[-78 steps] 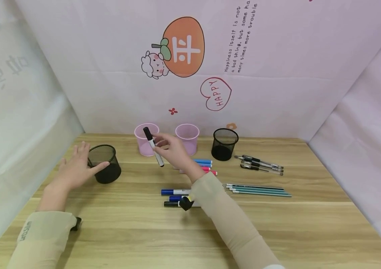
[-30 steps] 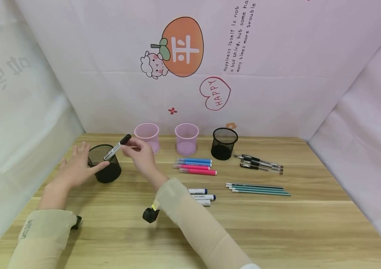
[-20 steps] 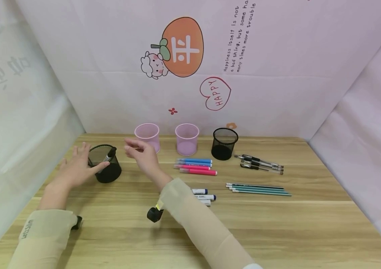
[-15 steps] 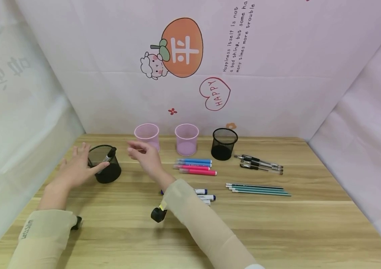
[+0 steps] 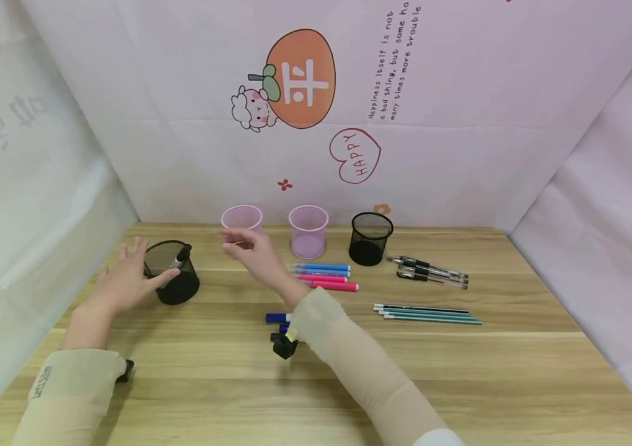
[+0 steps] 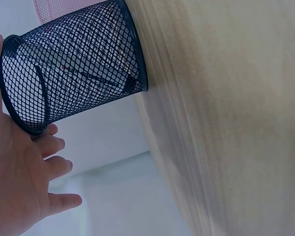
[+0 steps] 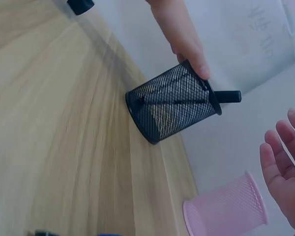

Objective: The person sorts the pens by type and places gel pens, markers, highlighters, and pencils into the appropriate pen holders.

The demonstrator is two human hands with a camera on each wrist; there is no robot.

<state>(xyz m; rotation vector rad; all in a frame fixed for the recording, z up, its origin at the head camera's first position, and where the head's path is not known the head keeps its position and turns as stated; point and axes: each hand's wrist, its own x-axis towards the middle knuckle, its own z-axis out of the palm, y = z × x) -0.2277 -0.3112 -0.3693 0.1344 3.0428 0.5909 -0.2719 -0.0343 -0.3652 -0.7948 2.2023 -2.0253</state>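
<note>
A black mesh pen cup (image 5: pixel 182 288) stands at the left of the table. My left hand (image 5: pixel 121 282) holds it by the rim, thumb across the near side and the other fingers spread at the far side. One black-capped marker (image 5: pixel 183 254) leans inside, cap up; in the right wrist view the marker's cap (image 7: pixel 228 96) sticks out over the rim. My right hand (image 5: pixel 263 260) is in the air right of this cup, in front of the left pink cup (image 5: pixel 241 214), fingers loosely bent around nothing. Below its wrist lie blue-capped and black-capped markers (image 5: pixel 277 318), partly hidden by the sleeve.
Along the back stand another pink cup (image 5: pixel 308 241) and a second black mesh cup (image 5: pixel 370 251). Blue and pink felt-tip pens (image 5: pixel 333 285) lie in front of them. Gel pens (image 5: pixel 433 271) and green pencils (image 5: pixel 433 314) lie to the right. A printed cloth (image 5: pixel 182 161) hangs behind.
My right hand brought the marker left to the black cup and let it go inside. Now the hand has drawn back to the right. The left hand has stayed on the cup.
</note>
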